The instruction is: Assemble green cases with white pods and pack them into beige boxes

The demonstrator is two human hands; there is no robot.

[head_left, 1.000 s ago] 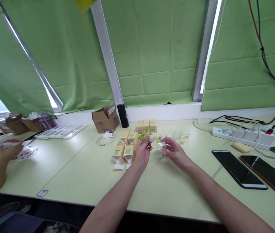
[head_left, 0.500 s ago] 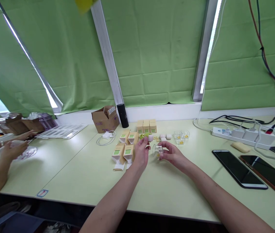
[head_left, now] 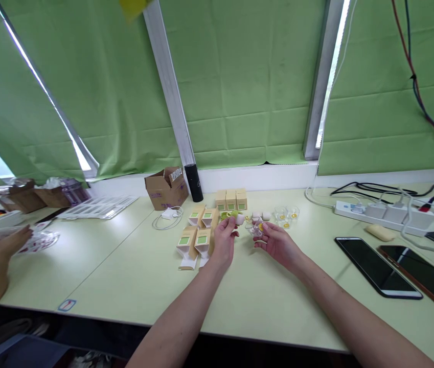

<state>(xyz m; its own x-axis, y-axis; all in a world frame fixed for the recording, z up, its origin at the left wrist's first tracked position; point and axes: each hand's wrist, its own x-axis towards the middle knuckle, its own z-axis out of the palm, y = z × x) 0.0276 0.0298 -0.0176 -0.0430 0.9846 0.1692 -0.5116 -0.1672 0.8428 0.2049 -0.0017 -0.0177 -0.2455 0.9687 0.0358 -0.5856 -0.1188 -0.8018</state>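
Head view. Left hand [head_left: 225, 239]: thumb and fingers together, pinched on a pale rounded piece [head_left: 240, 219], which pokes out at the hand's 1 o'clock. Green item [head_left: 233, 213] just beyond; cannot tell whether gripped too. Right hand [head_left: 276, 240]: thumb and fingertips clamped on a clear container [head_left: 254, 231], yellow spot at its near end; container lies at the hand's 10 o'clock, apart from the left hand.

Labels: open cartons [head_left: 186, 239] at left hand's 9 o'clock bear green panels; closed cartons [head_left: 231, 199] at 12 likewise. Purple print on cardboard box [head_left: 165, 191], 10 o'clock. All lettering too small to read. Clear cups [head_left: 292, 212], right hand's 1 o'clock.
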